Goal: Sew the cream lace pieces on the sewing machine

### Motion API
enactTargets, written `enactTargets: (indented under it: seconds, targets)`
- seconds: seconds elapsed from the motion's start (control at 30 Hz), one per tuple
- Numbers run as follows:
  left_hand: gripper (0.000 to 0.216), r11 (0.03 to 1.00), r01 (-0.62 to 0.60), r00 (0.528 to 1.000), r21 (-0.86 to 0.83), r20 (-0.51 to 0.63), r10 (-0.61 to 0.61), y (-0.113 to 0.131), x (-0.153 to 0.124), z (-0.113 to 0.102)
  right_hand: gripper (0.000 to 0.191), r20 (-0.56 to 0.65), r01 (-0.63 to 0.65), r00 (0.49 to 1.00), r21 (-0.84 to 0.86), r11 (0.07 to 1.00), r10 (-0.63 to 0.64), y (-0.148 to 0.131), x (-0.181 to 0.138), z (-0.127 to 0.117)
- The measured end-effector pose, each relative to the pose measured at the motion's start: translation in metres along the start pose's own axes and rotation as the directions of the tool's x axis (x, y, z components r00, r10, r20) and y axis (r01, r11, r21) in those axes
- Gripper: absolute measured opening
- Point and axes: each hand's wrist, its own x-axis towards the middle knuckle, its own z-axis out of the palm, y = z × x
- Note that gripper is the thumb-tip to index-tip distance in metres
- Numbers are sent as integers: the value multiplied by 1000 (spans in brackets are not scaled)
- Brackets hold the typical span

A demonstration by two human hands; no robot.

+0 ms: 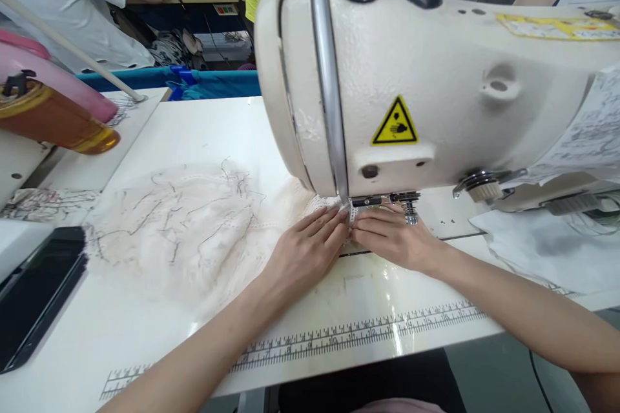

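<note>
A cream sewing machine (436,90) fills the upper right, its needle area low and close to my fingertips. My left hand (310,239) lies flat, fingers stretched forward, on pale pink lace-edged fabric (227,232) beside the presser foot. Just right of it, my right hand (394,235) rests with fingers extended toward the same spot, its fingertips at the fabric's edge and partly under the machine's attachment. The fabric spreads left over the white table, with loose dark threads on it. Both hands hide the bit of cloth under the needle.
At left lie a black phone (41,297), an amber bottle (58,119) and a pink bottle (53,71). White cloth (547,251) sits at right. A printed ruler (334,339) runs along the table's front edge. A person in a white shirt (72,0) is beyond the table.
</note>
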Motion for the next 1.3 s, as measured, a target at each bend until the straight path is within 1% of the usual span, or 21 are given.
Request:
enactTargets:
  seconds: [0.1, 0.23, 0.37, 0.57, 0.73, 0.8, 0.87, 0.9, 0.97, 1.03, 1.07, 1.13, 1.3]
  targets:
    - [22, 1000, 27, 1000, 0, 5, -27, 0, 1, 0, 20, -12, -27, 1000, 40, 999, 28, 0, 1, 2]
    - [22, 999, 30, 999, 14, 11, -30, 0, 1, 1, 18, -11, -57, 998, 99, 993, 59, 1, 1, 1]
    - [24, 999, 35, 999, 34, 21, -35, -1, 0, 3, 20, -5, -70, 997, 107, 992, 71, 3, 1, 1]
    - [24, 995, 90, 996, 34, 24, -91, -2, -1, 7, 19, -21, -150, 988, 21, 989, 150, 3, 4, -2]
    - [28, 993, 111, 993, 25, 29, -112, -2, -1, 10, 17, -115, -152, 983, -68, 986, 143, 2, 5, -3]
    - [29, 993, 108, 994, 36, 28, -109, -1, -2, 11, 14, -147, -175, 977, -123, 977, 157, 2, 3, -1]
    - [31, 994, 95, 995, 62, 34, -97, -1, -3, 11, 12, -143, -218, 970, -140, 966, 198, 2, 1, 2]
    - [32, 993, 89, 995, 77, 35, -92, -1, -3, 11, 12, -123, -247, 965, -111, 963, 234, 2, 0, 2]
    - [34, 992, 77, 996, 102, 34, -81, -1, -3, 12, 15, -41, -344, 938, 33, 938, 345, 2, 1, 2]
    - [35, 991, 69, 997, 114, 34, -74, -1, -3, 12, 20, 62, -451, 892, 181, 874, 448, 3, 2, 0]
    - [36, 991, 67, 997, 118, 37, -71, -1, -3, 12, 22, 101, -491, 871, 222, 842, 481, 3, 3, -2]
    - [37, 991, 64, 997, 121, 41, -69, -1, -3, 13, 24, 148, -542, 840, 255, 800, 522, 4, 5, -5]
    - [38, 990, 65, 996, 125, 48, -72, -1, -3, 13, 26, 196, -636, 771, 296, 712, 607, 4, 7, -8]
